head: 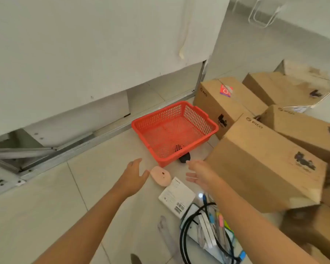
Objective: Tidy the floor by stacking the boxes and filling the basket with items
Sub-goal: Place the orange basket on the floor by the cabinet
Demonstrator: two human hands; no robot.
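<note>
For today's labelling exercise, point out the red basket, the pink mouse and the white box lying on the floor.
red basket (213, 128): head view, on its right rim.
pink mouse (160, 176): head view, middle of its upturned underside.
white box (176, 197): head view, centre of its printed face.

Reaching forward with both bare forearms, from 6 toward 12 o'clock. Left hand (134, 175) spreading open, fingers straight, pointing to 1 o'clock. Right hand (200, 175) opening too, palm facing 9 o'clock, holding nothing.
</note>
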